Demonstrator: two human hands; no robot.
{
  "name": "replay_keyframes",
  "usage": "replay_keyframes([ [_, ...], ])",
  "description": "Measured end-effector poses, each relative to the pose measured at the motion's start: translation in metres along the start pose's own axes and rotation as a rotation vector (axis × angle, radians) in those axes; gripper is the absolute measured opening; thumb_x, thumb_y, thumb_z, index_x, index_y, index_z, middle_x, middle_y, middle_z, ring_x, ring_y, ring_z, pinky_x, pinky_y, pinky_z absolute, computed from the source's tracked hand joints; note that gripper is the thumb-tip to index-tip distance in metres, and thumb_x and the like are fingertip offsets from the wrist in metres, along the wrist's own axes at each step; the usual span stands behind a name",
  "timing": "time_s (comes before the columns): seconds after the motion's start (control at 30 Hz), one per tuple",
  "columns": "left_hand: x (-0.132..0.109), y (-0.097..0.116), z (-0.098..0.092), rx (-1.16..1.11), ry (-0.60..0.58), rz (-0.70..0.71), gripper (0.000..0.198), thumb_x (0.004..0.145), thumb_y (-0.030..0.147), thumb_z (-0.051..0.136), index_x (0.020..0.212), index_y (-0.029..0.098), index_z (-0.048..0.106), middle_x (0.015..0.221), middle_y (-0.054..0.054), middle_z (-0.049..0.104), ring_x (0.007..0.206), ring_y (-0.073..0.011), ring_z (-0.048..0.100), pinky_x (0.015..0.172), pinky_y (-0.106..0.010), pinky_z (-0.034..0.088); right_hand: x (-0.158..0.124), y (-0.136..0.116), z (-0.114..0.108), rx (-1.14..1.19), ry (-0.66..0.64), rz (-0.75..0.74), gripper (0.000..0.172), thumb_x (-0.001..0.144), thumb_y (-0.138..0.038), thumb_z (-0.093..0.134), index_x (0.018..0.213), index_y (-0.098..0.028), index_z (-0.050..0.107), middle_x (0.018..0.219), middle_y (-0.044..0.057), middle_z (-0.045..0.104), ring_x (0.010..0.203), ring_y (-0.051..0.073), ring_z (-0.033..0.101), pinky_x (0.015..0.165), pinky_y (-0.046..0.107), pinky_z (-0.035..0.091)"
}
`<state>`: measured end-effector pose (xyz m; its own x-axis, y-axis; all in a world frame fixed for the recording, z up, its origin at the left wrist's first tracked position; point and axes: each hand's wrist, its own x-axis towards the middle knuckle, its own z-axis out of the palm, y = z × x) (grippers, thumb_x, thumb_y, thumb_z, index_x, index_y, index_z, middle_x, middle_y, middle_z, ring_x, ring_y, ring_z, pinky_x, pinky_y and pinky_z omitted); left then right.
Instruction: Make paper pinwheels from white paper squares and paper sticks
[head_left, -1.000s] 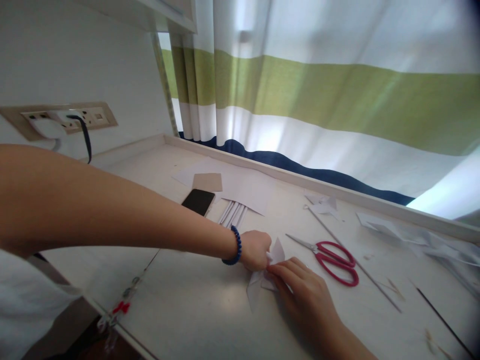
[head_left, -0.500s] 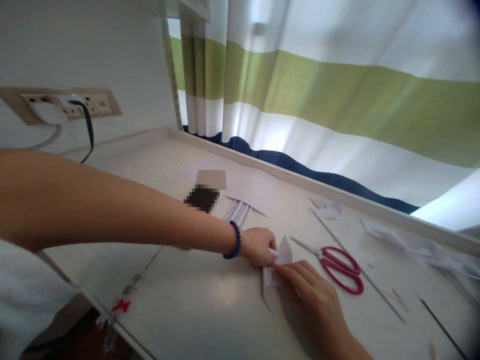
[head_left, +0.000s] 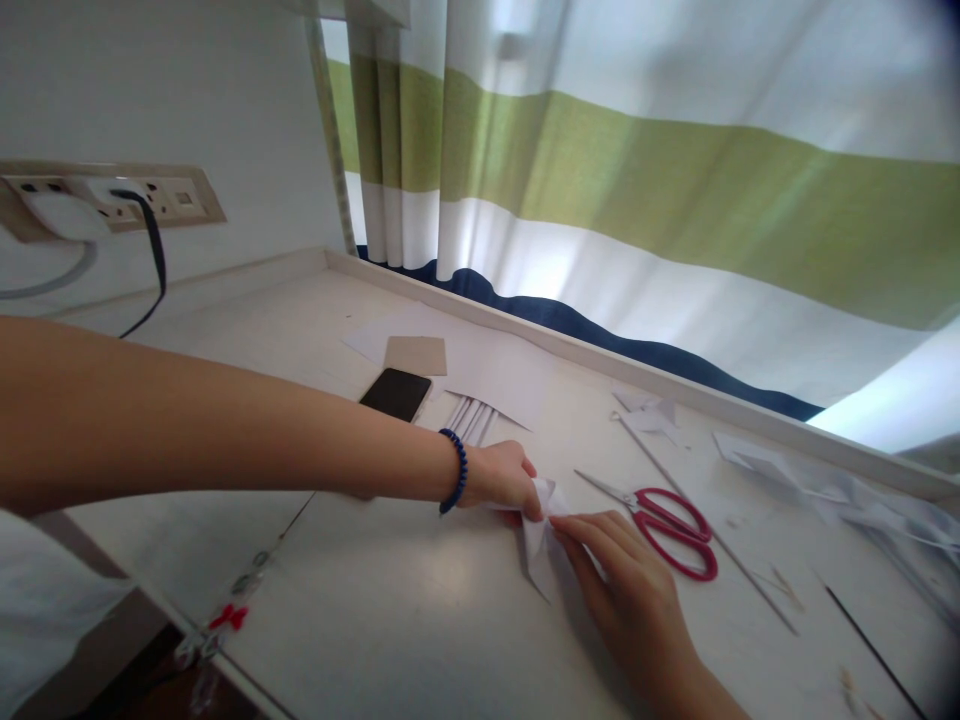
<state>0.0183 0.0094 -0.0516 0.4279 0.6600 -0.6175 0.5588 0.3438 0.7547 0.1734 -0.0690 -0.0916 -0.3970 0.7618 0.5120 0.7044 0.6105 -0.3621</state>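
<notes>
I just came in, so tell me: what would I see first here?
In the middle, two hands meet on a white paper: the left hand pinches it, the right hand presses it down. Red scissors lie just right of them, and a green-striped curtain fills the back.

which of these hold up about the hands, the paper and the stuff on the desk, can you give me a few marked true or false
1. The left hand and the right hand both touch the folded white paper. True.
2. The red scissors lie to the left of the paper. False: they lie to its right, just past the right hand.
3. A blue bead bracelet sits on the left wrist. True.
4. The right hand holds the phone. False: the phone lies flat on the desk, beyond the left arm, and neither hand touches it.
</notes>
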Motion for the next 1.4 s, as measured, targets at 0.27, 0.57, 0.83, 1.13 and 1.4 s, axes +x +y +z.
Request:
replay_keyframes([
  [0.27,0.0,-0.005,-0.003,-0.041,-0.013,0.077,0.021,0.055,0.008,0.064,0.076,0.011,0.065,0.054,0.004,0.054,0.054,-0.0109,0.05,0.053,-0.021,0.04,-0.001,0.001,0.001,0.012,0.033,-0.005,0.018,0.082,-0.011,0.046,0.093,-0.017,0.059,0.08,0.005,0.064,0.073,0.016,0.058,0.062,0.027,0.049],
  [0.57,0.0,-0.006,-0.003,-0.031,-0.034,0.097,0.018,0.055,0.009,0.065,0.073,0.011,0.062,0.055,0.005,0.049,0.052,-0.0077,0.045,0.052,-0.018,0.037,-0.002,0.001,0.002,-0.007,0.022,0.009,0.02,0.083,-0.012,0.046,0.095,-0.019,0.06,0.081,0.005,0.065,0.075,0.017,0.059,0.063,0.029,0.049],
  [0.83,0.003,-0.006,-0.001,-0.059,-0.071,0.123,0.051,0.056,0.009,0.06,0.105,0.015,0.045,0.065,0.004,0.053,0.051,-0.0095,0.051,0.05,-0.021,0.044,-0.002,0.002,0.002,-0.022,0.034,0.017,0.019,0.083,-0.013,0.046,0.093,-0.019,0.061,0.081,0.005,0.065,0.074,0.017,0.059,0.063,0.029,0.05],
  [1.13,0.001,-0.011,-0.002,-0.015,-0.099,0.273,0.056,0.058,0.003,0.054,0.111,0.015,0.04,0.062,0.007,0.05,0.045,-0.0071,0.047,0.046,-0.019,0.041,-0.003,0.002,0.002,-0.03,0.043,0.012,0.018,0.082,-0.013,0.047,0.092,-0.018,0.061,0.079,0.005,0.066,0.072,0.017,0.059,0.062,0.028,0.05],
  [1.4,0.0,-0.012,-0.004,0.101,-0.043,0.407,0.054,0.059,0.006,0.057,0.111,0.016,0.045,0.058,0.008,0.048,0.045,-0.0068,0.044,0.043,-0.016,0.032,-0.004,0.004,0.003,-0.035,0.042,0.022,0.017,0.082,-0.015,0.048,0.089,-0.019,0.063,0.078,0.004,0.067,0.071,0.017,0.059,0.061,0.029,0.05],
])
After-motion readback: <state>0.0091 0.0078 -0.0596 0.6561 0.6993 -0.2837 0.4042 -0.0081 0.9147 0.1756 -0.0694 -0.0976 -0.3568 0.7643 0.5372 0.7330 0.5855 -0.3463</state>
